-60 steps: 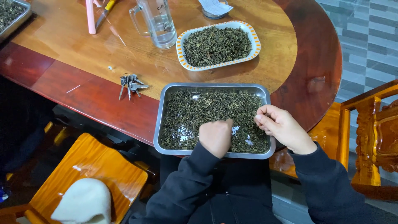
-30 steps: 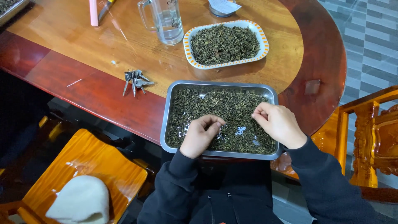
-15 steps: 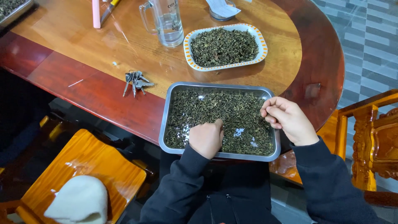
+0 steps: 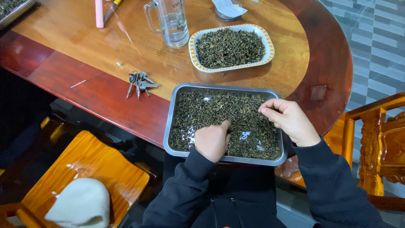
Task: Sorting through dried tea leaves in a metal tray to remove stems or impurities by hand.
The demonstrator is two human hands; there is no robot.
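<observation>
A steel tray full of dark dried tea leaves sits at the near edge of the wooden table. My left hand rests curled in the leaves at the tray's near side, fingertips down among them. My right hand hovers over the tray's right edge, fingers pinched together, possibly on a small bit of leaf. Both arms wear dark sleeves.
A white dish with an orange rim, heaped with leaves, stands behind the tray. A glass mug, a bunch of keys, a pink stick and a small tin lie on the table. Orange wooden chairs flank me.
My right hand has shifted slightly left over the tray's right side, still pinched. My left hand stays curled in the leaves near the front rim.
</observation>
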